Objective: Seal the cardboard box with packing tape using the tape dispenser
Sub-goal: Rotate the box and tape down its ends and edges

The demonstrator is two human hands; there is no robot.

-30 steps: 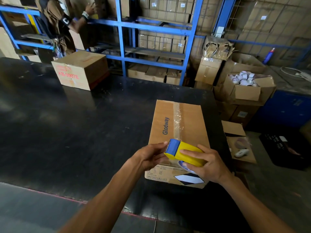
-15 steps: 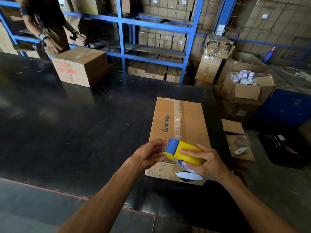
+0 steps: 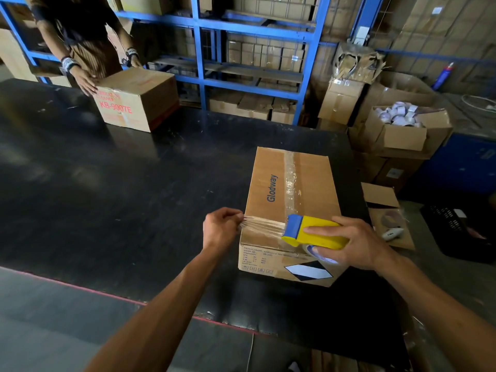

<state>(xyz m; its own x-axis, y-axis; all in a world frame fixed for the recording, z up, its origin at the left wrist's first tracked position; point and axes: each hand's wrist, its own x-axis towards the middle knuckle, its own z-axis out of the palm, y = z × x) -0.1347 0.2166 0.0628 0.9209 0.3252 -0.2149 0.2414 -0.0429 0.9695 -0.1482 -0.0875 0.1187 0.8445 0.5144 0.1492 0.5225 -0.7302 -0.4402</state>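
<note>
On the table (image 3: 112, 183): box (image 3: 271, 181) near the right edge, top seam already taped lengthwise.
Right hand (image 3: 357, 245): closed around the dispenser (image 3: 314, 231), at the box's near top edge.
Left hand (image 3: 221, 228): fingertips pinch the tape (image 3: 261, 226) end, stretched leftward from the dispenser.

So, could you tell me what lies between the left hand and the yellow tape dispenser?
In the head view, a stretch of clear tape spans from the left hand to the tape dispenser, above the near edge of the Glodway box.
</note>
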